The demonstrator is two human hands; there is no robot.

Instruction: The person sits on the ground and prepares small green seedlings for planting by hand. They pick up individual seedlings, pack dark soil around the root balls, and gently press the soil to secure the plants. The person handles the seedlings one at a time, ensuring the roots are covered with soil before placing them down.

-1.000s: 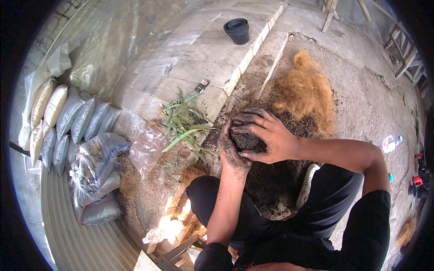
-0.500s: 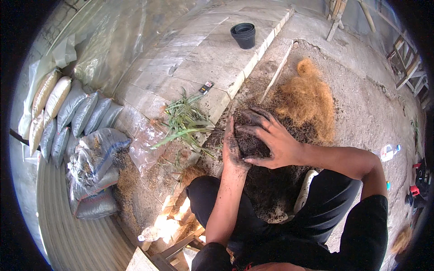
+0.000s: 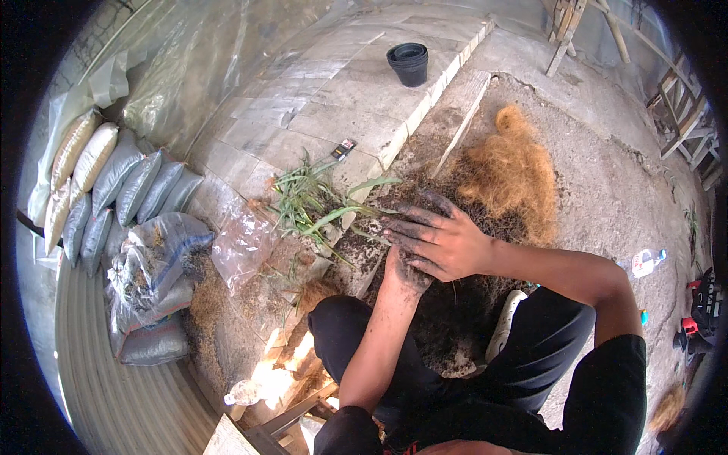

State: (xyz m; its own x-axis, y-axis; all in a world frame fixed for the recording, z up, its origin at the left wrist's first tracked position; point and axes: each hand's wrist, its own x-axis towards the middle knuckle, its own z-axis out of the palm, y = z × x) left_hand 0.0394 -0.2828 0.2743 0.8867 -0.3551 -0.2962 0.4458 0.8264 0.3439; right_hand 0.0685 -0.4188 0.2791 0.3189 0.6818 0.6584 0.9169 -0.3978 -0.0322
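Observation:
My two hands meet over the dark soil between my legs, both smeared black. My right hand (image 3: 446,241) lies across the top, its fingers long, together and slightly bent. Beneath it my left hand (image 3: 408,274) shows mainly its wrist and heel; its fingers are hidden. Narrow green leaves of a plant (image 3: 365,206) come out to the left from between the hands, where they are closed on its base. Whatever soil clings to its roots is covered by my right hand. Loose potting soil (image 3: 444,326) lies under the hands.
Brown coconut fibre (image 3: 516,171) is heaped beyond my right hand. More cut plants (image 3: 299,201) lie left, by a clear plastic bag (image 3: 244,246) and a small dark packet (image 3: 343,149). Black pots (image 3: 408,64) stand on the paving; filled sacks (image 3: 136,186) are stacked far left. A bottle (image 3: 648,262) lies right.
My right hand has moved from the side of a dark soil clump to over it and my left hand, hiding the clump. The plant's long leaf has swung upward and to the right.

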